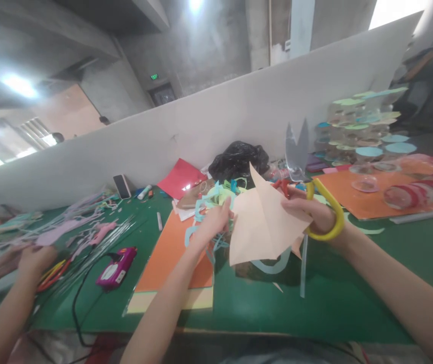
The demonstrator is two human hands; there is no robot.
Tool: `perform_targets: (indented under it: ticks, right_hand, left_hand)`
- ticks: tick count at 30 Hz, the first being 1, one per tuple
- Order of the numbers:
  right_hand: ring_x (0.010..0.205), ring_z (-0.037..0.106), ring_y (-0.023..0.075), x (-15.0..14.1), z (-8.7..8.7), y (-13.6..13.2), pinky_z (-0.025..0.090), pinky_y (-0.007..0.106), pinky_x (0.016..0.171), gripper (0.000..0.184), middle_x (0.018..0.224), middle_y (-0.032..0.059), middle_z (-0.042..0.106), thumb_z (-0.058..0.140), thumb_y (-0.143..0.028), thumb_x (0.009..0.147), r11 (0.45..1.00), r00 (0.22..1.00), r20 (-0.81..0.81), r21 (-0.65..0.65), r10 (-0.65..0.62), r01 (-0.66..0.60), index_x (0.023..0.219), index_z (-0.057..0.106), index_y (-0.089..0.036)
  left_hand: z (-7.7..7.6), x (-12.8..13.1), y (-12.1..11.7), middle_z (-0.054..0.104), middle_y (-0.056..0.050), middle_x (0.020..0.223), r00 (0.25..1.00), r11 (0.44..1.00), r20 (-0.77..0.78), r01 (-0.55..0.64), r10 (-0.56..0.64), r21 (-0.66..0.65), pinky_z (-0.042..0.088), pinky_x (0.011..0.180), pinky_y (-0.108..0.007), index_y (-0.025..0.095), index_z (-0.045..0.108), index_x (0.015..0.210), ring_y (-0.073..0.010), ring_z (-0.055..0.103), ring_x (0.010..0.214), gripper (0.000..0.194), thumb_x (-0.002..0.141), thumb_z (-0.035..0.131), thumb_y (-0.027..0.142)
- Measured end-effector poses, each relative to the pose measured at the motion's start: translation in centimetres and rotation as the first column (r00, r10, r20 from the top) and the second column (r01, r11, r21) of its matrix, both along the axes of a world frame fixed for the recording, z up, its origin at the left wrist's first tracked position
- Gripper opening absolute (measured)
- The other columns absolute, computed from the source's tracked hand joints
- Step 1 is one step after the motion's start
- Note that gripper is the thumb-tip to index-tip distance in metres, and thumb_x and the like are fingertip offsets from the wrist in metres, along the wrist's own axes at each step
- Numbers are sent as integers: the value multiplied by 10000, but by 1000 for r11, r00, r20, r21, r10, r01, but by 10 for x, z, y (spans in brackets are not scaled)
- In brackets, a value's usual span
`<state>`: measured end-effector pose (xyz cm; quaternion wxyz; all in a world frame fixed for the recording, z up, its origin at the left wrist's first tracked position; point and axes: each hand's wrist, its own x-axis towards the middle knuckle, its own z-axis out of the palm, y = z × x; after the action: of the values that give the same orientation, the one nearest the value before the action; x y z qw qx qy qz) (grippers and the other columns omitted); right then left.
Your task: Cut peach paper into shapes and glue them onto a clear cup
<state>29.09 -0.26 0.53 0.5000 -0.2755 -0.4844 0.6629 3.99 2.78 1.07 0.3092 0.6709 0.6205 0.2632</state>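
My left hand [213, 221] pinches the left edge of a folded pale peach paper sheet [262, 222] and holds it up over the green table. My right hand [309, 210] grips scissors [300, 151] with yellow and red handles. Their blades point up and stand apart above the sheet's top edge. Both hands are closed around what they hold.
A pile of coloured paper scraps [216, 194] and a black bag [239, 159] lie behind the sheet. Orange card [171, 253] lies at left, a magenta glue gun [117, 268] beyond it. Another person's hands [30, 260] work at far left. Stacked cups with paper discs [364, 131] stand at right.
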Motion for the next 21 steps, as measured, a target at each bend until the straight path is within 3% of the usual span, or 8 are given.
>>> perform_targets:
  ticks: [3,5,8,11,14,17,21]
  right_hand:
    - [669,633,159,-1,4,-4,477,227,582,278,767,-23,649,778,-305,674,999,999,-44,-37,-13,12,904,635,-242]
    - [695,646,160,-2,8,-6,479,222,588,307,789,-24,664,790,-302,646,998,999,-50,-55,-13,10,912,647,-245]
    - [711,658,181,-3,13,-9,488,245,598,331,808,-8,680,769,-327,637,998,1000,-6,-53,-17,17,938,659,-246]
    - [709,666,213,-3,17,-11,498,285,602,377,806,10,686,727,-348,629,998,996,71,-8,-60,61,985,646,-256]
    - [713,672,241,-2,20,-12,503,311,591,388,799,25,685,694,-375,624,990,984,112,34,-139,136,984,617,-252]
    - [665,657,234,-1,23,-12,497,308,566,353,726,10,652,675,-362,619,981,977,81,26,-196,194,942,582,-253]
    - [555,589,198,-2,24,-11,466,287,517,267,565,-35,525,674,-332,639,978,977,71,-49,-201,205,839,515,-256]
  left_hand:
    - [-7,6,-7,663,-36,575,992,988,-40,116,-121,-100,377,488,-286,196,633,810,-151,482,406,639,882,326,752]
    - [-12,10,-9,657,-11,608,994,987,9,112,-112,-118,362,460,-268,203,620,925,-139,488,417,624,850,385,776]
    - [-13,13,-11,596,34,603,971,980,239,72,-27,-185,352,455,-234,216,591,1125,-117,498,452,580,827,539,711]
    - [-8,13,-14,687,-19,807,820,973,570,99,38,-207,448,559,-231,214,573,1244,-126,621,626,568,797,704,540]
    - [-3,14,-19,732,-103,1031,665,952,740,153,99,-265,535,715,-300,184,647,1168,-217,706,874,499,771,756,466]
    - [-3,18,-23,743,-127,1076,645,932,753,178,132,-316,561,793,-346,163,702,1029,-257,715,947,351,763,778,379]
    - [-5,20,-18,755,-126,1089,581,972,810,135,80,-192,561,908,-396,159,712,1039,-261,724,977,261,809,717,283]
